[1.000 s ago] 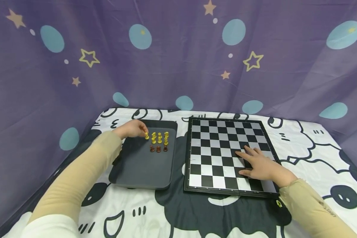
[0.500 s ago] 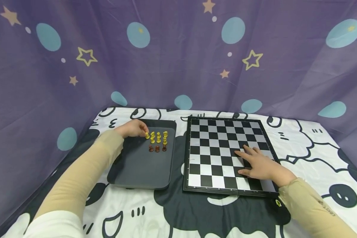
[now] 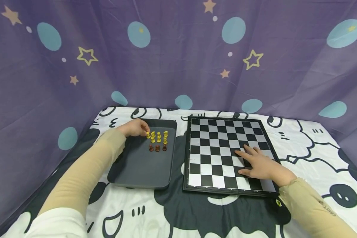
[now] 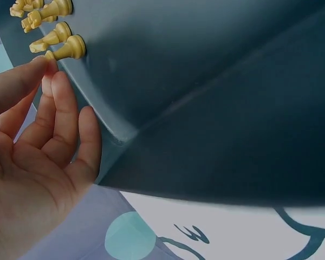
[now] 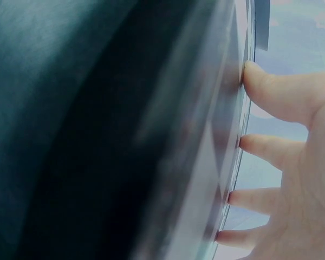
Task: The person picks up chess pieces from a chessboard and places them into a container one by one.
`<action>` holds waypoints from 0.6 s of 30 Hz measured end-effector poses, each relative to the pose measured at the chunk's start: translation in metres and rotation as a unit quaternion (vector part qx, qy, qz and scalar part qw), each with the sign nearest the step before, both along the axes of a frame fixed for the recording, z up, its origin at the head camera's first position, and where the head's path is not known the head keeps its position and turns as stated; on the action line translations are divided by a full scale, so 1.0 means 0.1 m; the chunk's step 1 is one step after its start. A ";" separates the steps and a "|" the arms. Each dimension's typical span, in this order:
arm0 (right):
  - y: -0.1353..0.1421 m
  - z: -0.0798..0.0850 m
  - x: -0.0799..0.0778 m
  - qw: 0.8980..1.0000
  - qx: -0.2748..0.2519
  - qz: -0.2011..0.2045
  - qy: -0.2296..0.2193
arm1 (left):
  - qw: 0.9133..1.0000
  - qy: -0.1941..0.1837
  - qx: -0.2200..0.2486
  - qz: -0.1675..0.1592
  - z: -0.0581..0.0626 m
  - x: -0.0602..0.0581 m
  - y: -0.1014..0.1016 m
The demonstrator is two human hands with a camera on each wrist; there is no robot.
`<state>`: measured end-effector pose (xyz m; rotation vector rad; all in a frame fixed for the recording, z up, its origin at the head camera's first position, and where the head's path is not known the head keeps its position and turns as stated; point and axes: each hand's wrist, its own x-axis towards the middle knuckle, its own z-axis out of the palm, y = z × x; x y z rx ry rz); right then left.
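My left hand (image 3: 134, 128) reaches over the back left of a dark grey tray (image 3: 141, 172) and pinches the head of a yellow chess pawn (image 4: 71, 49) between thumb and fingertips. The pawn stands at the left end of several yellow chess pieces (image 3: 159, 137). In front of them are three reddish-brown chess pieces (image 3: 157, 148). On the right side of a black-and-white chessboard (image 3: 211, 160), my right hand (image 3: 260, 167) rests its spread fingertips. Nothing is held in it; the right wrist view shows the fingertips touching the board's surface.
Tray and board lie side by side with a narrow gap, on a white cloth (image 3: 131, 219) with black cartoon prints. A purple curtain (image 3: 178, 66) with stars and blue spots hangs behind. Raised walls edge the tray.
My left hand and the pawn have shifted slightly right, closer to the other yellow pieces. The right hand has stayed on the board. The head view has tilted slightly.
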<state>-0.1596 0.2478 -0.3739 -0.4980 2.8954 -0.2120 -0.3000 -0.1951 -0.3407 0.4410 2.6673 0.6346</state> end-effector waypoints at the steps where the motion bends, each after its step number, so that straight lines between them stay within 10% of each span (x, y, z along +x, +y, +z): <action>1: 0.00 0.00 0.00 1.000 -0.002 0.000 0.000 | 1.000 -0.001 -0.003 0.000 0.00 0.00 0.00; 18: -0.01 0.00 0.02 1.000 -0.004 -0.002 -0.003 | 1.000 0.011 -0.019 -0.008 0.09 0.05 -0.02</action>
